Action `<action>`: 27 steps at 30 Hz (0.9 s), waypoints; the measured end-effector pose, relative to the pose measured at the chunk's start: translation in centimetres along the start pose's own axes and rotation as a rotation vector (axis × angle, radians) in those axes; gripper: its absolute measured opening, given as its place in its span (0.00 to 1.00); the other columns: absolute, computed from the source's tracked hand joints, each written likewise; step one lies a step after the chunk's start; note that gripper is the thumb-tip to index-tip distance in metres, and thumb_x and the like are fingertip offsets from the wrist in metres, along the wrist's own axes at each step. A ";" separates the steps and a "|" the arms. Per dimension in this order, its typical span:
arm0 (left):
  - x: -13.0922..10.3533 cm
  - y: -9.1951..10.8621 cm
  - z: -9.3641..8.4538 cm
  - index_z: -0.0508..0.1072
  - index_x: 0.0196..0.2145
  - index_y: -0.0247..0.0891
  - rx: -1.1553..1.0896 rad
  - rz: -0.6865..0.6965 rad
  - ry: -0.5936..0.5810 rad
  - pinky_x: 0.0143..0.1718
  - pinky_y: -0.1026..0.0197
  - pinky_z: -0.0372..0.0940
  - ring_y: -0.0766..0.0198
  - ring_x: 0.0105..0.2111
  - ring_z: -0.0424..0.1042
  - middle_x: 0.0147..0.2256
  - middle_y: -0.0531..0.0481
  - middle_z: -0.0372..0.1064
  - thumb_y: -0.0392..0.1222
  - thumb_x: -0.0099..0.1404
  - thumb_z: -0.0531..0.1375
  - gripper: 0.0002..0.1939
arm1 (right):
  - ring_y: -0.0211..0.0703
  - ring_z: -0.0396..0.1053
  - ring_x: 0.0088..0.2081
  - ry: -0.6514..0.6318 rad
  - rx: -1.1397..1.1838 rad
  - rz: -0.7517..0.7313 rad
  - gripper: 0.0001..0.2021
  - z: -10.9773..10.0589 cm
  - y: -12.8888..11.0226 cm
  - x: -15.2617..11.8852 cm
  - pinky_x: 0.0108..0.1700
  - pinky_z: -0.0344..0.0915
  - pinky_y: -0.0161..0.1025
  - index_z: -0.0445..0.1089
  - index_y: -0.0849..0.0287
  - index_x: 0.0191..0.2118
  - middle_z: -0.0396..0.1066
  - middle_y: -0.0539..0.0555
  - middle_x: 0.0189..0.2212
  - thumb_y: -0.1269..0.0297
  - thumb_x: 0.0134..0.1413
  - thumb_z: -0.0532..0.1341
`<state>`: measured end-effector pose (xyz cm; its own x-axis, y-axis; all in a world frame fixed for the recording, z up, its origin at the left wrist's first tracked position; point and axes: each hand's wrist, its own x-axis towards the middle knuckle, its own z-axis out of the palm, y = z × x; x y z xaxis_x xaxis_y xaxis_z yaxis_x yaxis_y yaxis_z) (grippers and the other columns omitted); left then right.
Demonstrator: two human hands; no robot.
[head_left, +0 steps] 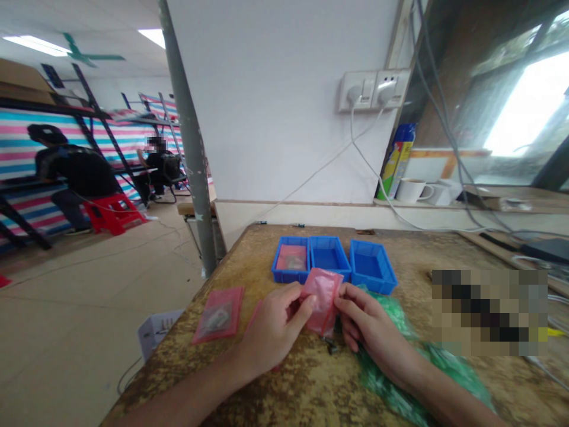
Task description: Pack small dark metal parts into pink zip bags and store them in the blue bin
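Between my two hands a pink plastic bag (322, 301) is held up over the worn wooden table. My left hand (278, 323) pinches its left side with thumb and fingers. At its right edge, my right hand (367, 314) grips the bag with thumb and forefinger. Small dark parts (330, 345) lie just below the bag. Another pink bag (217, 315) with pale contents lies flat to the left. Behind my hands, a blue tray (290, 276) holds a pink bag, beside a middle blue tray (329, 254) and a right blue tray (372, 267).
Green plastic film (395, 314) lies beneath and around my right forearm. A white container (157, 332) stands off the table's left edge. Cables, a mug (412, 191) and a spray can (398, 161) are at the back right. Two people sit in the left background.
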<state>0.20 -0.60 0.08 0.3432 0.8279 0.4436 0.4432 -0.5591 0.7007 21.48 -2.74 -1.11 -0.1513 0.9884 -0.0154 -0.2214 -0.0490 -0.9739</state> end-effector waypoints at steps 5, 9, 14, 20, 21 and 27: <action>0.0 0.0 0.0 0.79 0.34 0.39 -0.004 0.004 0.007 0.35 0.62 0.65 0.59 0.31 0.72 0.31 0.50 0.76 0.55 0.80 0.58 0.21 | 0.31 0.46 0.18 -0.006 0.000 0.010 0.22 0.1 -0.1 -0.1 0.18 0.57 0.29 0.72 0.56 0.39 0.52 0.38 0.18 0.41 0.60 0.73; 0.0 0.0 0.0 0.80 0.36 0.39 -0.013 0.006 0.011 0.35 0.62 0.66 0.59 0.31 0.72 0.31 0.49 0.77 0.55 0.80 0.59 0.21 | 0.31 0.47 0.17 -0.006 -0.003 0.008 0.22 0.0 0.0 -0.1 0.18 0.56 0.29 0.72 0.57 0.39 0.52 0.37 0.17 0.41 0.60 0.73; 0.0 0.0 0.1 0.80 0.35 0.39 0.003 0.002 0.011 0.35 0.62 0.66 0.59 0.31 0.72 0.31 0.49 0.77 0.55 0.80 0.58 0.21 | 0.31 0.47 0.17 0.000 -0.010 0.008 0.23 0.0 0.0 -0.1 0.18 0.56 0.29 0.73 0.57 0.40 0.53 0.38 0.17 0.41 0.59 0.73; 0.1 0.0 0.0 0.79 0.34 0.40 -0.012 0.009 0.008 0.35 0.62 0.67 0.59 0.31 0.72 0.31 0.49 0.77 0.56 0.80 0.58 0.22 | 0.31 0.47 0.17 0.000 -0.009 0.007 0.23 0.0 -0.1 0.0 0.18 0.56 0.29 0.74 0.57 0.40 0.53 0.38 0.17 0.41 0.59 0.73; 0.1 0.0 0.0 0.79 0.34 0.40 -0.013 0.008 0.008 0.35 0.62 0.67 0.59 0.31 0.72 0.31 0.49 0.77 0.56 0.80 0.58 0.22 | 0.31 0.46 0.17 0.001 -0.006 0.005 0.23 0.0 0.0 0.0 0.18 0.56 0.29 0.74 0.57 0.40 0.53 0.37 0.17 0.41 0.59 0.73; 0.1 0.1 0.0 0.79 0.34 0.39 -0.013 -0.011 0.001 0.35 0.61 0.66 0.59 0.31 0.72 0.31 0.49 0.77 0.56 0.79 0.58 0.22 | 0.31 0.45 0.17 0.002 0.010 0.006 0.23 -0.1 0.4 0.1 0.18 0.56 0.28 0.74 0.57 0.40 0.52 0.37 0.17 0.41 0.58 0.74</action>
<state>0.25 -0.58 0.17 0.3380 0.8338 0.4364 0.4358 -0.5497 0.7126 21.51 -2.67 -1.49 -0.1505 0.9884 -0.0218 -0.2305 -0.0566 -0.9714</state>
